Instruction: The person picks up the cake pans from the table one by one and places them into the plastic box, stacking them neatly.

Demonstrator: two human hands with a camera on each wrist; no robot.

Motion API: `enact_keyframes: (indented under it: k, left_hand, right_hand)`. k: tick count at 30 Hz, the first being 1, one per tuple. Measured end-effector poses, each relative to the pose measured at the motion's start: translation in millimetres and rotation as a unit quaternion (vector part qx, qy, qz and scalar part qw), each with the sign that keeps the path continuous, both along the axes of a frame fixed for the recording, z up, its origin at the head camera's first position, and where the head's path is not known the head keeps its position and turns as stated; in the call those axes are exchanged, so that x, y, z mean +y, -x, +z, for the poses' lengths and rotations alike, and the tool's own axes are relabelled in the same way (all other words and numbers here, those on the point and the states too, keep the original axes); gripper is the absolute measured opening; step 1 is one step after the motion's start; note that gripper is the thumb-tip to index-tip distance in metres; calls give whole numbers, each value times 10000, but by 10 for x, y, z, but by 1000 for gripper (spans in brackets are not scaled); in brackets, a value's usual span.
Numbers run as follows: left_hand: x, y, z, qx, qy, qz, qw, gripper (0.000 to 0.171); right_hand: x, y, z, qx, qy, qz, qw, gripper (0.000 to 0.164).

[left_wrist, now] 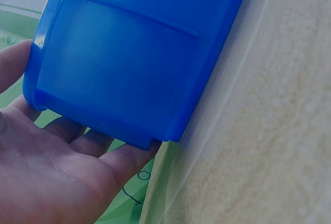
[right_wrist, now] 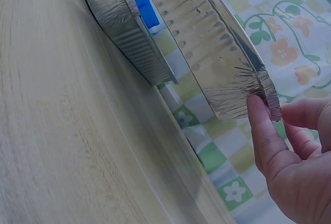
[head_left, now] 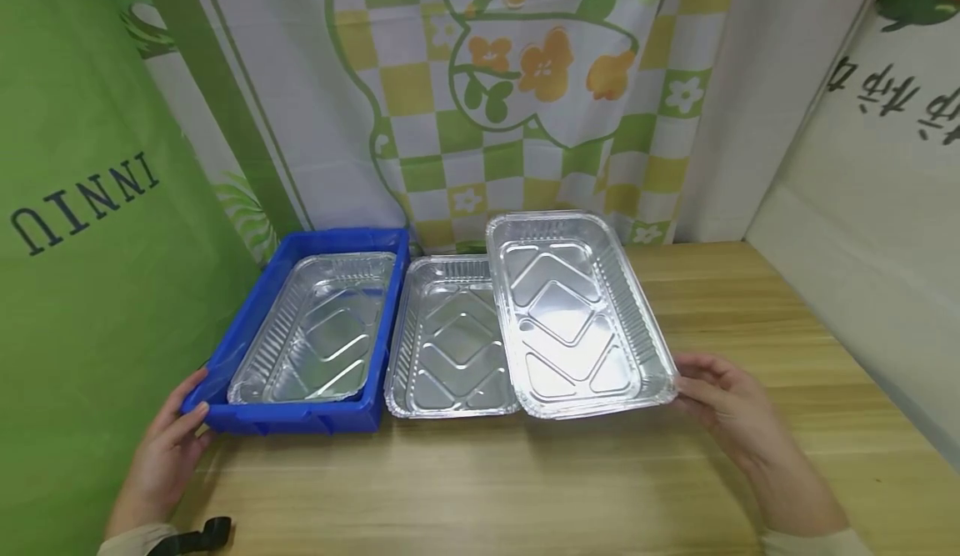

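Note:
My left hand (head_left: 168,448) grips the near left corner of a blue plastic bin (head_left: 300,417), its thumb at the rim and its fingers along the side wall (left_wrist: 119,69). Inside the bin lies a foil tray (head_left: 330,331). My right hand (head_left: 731,406) pinches the near right corner of another foil tray (head_left: 558,314), thumb and fingers on the rim. That tray is tilted, raised off the table, as the right wrist view shows from the side (right_wrist: 207,48). It overlaps a third foil tray (head_left: 457,348), which sits on the table against the bin's right side.
The wood-grain table (head_left: 480,489) reaches back to a patterned curtain (head_left: 540,122). A green cloth (head_left: 90,289) hangs close along the left and a white cloth (head_left: 870,231) along the right. A black strap (head_left: 195,537) is around the left wrist.

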State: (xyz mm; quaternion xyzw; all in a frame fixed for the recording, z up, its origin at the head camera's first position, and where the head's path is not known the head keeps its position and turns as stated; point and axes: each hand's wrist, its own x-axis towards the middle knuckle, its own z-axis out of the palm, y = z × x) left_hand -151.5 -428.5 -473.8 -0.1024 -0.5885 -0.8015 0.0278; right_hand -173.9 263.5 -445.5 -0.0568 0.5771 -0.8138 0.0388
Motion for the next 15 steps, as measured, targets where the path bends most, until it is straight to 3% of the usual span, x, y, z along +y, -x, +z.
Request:
enact_keyframes:
  k: [15]
  left_hand:
    - [4,-10,-8,14,55,11,10000,55]
  right_hand:
    - [-151,27,22,-72,-140,-137,9998,26]
